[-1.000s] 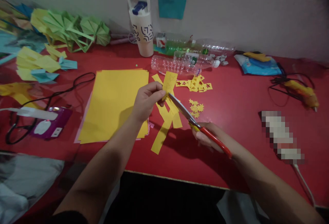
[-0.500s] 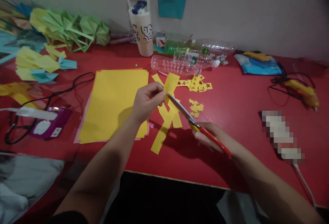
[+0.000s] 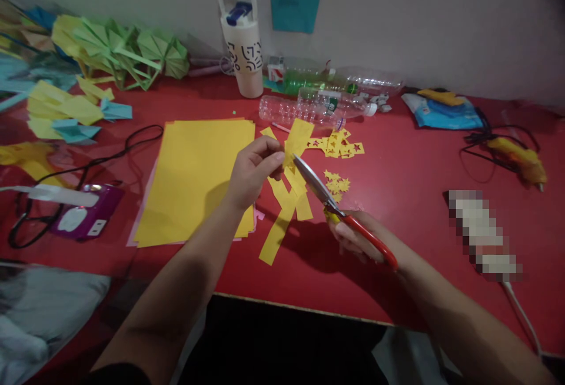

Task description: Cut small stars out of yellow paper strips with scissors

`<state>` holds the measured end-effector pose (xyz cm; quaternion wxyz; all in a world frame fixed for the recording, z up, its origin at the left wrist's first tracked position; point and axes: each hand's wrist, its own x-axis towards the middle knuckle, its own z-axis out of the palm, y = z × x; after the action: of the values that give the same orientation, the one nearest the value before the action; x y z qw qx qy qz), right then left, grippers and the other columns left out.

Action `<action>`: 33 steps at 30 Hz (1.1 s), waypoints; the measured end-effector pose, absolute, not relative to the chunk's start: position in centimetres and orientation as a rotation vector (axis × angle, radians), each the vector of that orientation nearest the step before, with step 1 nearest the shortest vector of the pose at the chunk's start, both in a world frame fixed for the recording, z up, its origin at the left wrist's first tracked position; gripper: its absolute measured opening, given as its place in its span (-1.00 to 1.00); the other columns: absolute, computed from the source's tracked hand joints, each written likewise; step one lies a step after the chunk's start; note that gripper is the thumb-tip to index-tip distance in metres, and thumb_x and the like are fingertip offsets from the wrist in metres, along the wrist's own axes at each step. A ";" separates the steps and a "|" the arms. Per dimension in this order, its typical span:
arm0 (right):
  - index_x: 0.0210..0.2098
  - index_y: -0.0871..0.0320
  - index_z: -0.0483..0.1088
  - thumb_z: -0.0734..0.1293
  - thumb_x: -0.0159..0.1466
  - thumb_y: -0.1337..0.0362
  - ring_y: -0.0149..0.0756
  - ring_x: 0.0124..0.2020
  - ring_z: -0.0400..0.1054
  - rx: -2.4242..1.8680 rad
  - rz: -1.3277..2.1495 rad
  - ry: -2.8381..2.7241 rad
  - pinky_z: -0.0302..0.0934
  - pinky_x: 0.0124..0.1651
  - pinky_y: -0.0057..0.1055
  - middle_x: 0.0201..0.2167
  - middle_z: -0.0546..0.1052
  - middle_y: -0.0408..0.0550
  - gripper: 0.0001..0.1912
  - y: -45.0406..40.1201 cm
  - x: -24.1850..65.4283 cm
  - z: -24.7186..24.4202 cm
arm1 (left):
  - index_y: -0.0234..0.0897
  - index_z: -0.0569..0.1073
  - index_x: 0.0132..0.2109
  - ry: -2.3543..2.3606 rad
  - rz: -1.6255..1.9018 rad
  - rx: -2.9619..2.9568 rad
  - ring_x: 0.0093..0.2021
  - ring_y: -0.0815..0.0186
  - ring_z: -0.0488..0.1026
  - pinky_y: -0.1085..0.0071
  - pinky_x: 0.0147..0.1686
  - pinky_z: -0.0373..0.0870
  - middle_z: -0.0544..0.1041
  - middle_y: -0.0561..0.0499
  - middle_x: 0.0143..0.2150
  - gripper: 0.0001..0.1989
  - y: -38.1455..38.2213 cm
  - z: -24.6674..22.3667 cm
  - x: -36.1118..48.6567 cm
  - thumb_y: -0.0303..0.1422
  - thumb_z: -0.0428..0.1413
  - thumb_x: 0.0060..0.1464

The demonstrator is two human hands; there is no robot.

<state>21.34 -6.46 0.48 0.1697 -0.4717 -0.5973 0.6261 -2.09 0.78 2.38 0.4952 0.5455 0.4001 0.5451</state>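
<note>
My left hand (image 3: 258, 170) pinches the lower end of a yellow paper strip (image 3: 301, 135), which tilts up and to the right. Red-handled scissors (image 3: 368, 236) are in my right hand (image 3: 353, 235), their blades pointing up-left with the tips at the strip, close to my left fingertips. Beneath lie more yellow paper strips (image 3: 278, 235), crossing one another on the table. Several small cut-out paper stars (image 3: 338, 185) form a little heap to the right. Behind them are strips with star-shaped holes (image 3: 338, 143).
A stack of yellow paper (image 3: 198, 179) lies left of the strips on the red table (image 3: 410, 167). Clear plastic bottles (image 3: 304, 111) and a white tumbler (image 3: 244, 49) stand or lie at the back. A yellow glue gun (image 3: 518, 158) is at right, a purple device (image 3: 88, 214) at left.
The yellow strip has turned slightly in my left fingers and its marked face shows less. The scissor tips have shifted a little to the right and up.
</note>
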 end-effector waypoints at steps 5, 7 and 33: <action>-0.53 0.06 0.16 0.24 0.20 -0.33 -0.51 -0.82 0.05 -1.261 1.732 -1.617 0.37 -0.49 -0.35 -0.83 0.15 -0.39 -0.42 -6.3 21.1 0.7 | -0.25 0.37 -0.49 0.937 1.227 1.260 -0.59 0.50 0.30 0.55 -0.59 0.31 0.37 0.12 -0.59 -0.81 0.4 2.1 -1.6 -0.26 0.15 -0.02; -0.55 0.05 0.15 0.24 0.18 -0.35 -0.49 -0.81 0.09 -1.291 1.704 -1.642 0.32 -0.55 -0.37 -0.83 0.16 -0.36 -0.40 -6.4 21.0 0.7 | -0.27 0.42 -0.49 0.940 1.154 1.267 -0.59 0.50 0.31 0.54 -0.58 0.33 0.39 0.10 -0.59 -0.79 0.1 2.1 -1.3 -0.24 0.16 -0.01; -0.49 0.09 0.20 0.20 0.17 -0.39 -0.50 -0.75 0.08 -1.306 1.724 -1.783 0.08 -0.58 -0.42 -0.74 0.20 -0.32 -0.37 -6.4 21.6 -0.2 | -0.27 0.40 -0.46 0.955 1.278 1.244 -0.63 0.51 0.34 0.55 -0.60 0.38 0.39 0.15 -0.63 -0.92 0.0 2.6 -1.1 -0.37 0.15 -0.11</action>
<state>21.60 -6.41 -0.21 0.1686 -0.4593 -0.6269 0.6063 -1.13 -0.02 2.61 0.5304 0.5214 0.4003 0.5353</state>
